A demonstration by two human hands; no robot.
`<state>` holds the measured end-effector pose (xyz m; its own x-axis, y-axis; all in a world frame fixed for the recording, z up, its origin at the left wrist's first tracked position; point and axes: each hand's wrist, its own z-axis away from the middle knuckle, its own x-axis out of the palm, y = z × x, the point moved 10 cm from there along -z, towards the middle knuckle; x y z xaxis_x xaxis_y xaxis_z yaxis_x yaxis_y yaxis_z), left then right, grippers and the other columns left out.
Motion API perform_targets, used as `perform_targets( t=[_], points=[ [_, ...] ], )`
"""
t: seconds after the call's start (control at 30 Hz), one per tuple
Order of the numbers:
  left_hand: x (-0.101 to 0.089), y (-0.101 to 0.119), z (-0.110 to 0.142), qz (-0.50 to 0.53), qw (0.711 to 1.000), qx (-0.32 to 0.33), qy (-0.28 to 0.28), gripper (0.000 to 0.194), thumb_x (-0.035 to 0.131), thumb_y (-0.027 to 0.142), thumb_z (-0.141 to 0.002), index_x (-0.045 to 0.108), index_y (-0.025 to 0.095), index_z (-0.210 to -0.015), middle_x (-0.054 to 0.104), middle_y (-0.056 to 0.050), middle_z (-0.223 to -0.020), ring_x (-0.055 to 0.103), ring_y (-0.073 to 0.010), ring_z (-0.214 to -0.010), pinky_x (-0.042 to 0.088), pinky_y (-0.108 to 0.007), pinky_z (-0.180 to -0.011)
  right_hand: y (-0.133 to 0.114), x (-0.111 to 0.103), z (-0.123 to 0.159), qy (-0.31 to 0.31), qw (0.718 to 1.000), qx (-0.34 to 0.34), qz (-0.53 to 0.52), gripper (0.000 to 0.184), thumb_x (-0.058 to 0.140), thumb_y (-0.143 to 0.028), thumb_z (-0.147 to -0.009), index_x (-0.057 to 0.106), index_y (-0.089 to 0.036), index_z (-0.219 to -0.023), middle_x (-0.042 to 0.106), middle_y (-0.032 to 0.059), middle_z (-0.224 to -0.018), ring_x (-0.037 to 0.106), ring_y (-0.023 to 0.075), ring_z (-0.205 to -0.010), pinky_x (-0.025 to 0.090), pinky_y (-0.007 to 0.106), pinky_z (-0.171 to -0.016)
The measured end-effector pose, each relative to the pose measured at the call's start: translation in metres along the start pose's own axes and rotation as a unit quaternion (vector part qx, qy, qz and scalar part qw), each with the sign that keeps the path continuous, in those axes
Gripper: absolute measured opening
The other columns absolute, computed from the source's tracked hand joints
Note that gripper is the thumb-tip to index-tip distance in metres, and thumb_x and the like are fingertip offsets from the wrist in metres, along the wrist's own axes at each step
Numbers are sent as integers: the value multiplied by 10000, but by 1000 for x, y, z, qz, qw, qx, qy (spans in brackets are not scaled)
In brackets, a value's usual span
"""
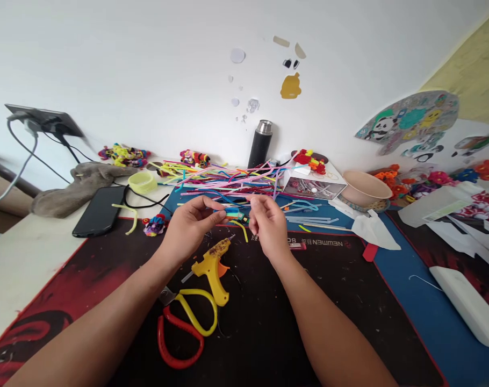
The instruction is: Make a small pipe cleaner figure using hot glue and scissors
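Observation:
My left hand (190, 228) pinches a small blue, green and yellow pipe-cleaner piece (234, 214) between thumb and finger, above the black mat. Just to its right, my right hand (272, 228) is closed, thumb against the curled fingers; what it grips, if anything, is hidden. Below the hands lie a yellow glue gun (215, 271) and a pair of scissors (182, 328) with one red and one yellow handle. A short yellow pipe cleaner (243, 230) rests under the held piece.
Behind the hands spreads a pile of coloured pipe cleaners (228, 180), with a black thermos (260, 144) against the wall. To the left are a phone (98, 212) and a yellow-green roll (143, 183). A bowl (366, 188) and a white device (466, 306) are at right.

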<state>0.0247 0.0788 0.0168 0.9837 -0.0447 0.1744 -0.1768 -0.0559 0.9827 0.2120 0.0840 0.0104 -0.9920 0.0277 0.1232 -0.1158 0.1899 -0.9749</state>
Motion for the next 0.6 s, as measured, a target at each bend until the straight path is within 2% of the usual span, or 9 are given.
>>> perform_targets(
  t=[0.13, 0.27, 0.37, 0.6],
  points=[
    [-2, 8, 2, -41, 998, 38, 9, 404, 979, 511, -700, 751, 205, -833, 786, -51, -875, 727, -223, -805, 604, -356, -795, 14, 10, 3, -49, 997, 49, -19, 534, 648, -753, -963, 675, -236, -1093, 551, -59, -674, 489, 107, -449, 307, 245, -394],
    [-3, 12, 2, -67, 996, 61, 16, 376, 960, 500, -725, 763, 206, -851, 778, -53, -872, 707, -224, -815, 571, -351, -798, 20, 30, 11, -117, 991, 61, -5, 580, 603, -810, -957, 605, -233, -898, 586, -46, -685, 540, 99, -446, 333, 237, -394],
    [1, 12, 3, -80, 995, 66, 1, 311, 940, 454, -757, 771, 210, -852, 778, -49, -881, 690, -215, -815, 554, -337, -783, 19, 34, 14, -119, 991, 64, -1, 593, 620, -811, -945, 568, -235, -818, 575, -49, -647, 539, 96, -438, 340, 233, -397],
    [4, 7, 3, -66, 996, 59, -9, 280, 904, 375, -793, 773, 221, -986, 794, -57, -1033, 720, -232, -953, 567, -342, -874, 21, 29, 10, -97, 992, 76, -5, 519, 750, -739, -885, 637, -232, -896, 527, -90, -535, 490, 108, -389, 347, 242, -399]
  ],
)
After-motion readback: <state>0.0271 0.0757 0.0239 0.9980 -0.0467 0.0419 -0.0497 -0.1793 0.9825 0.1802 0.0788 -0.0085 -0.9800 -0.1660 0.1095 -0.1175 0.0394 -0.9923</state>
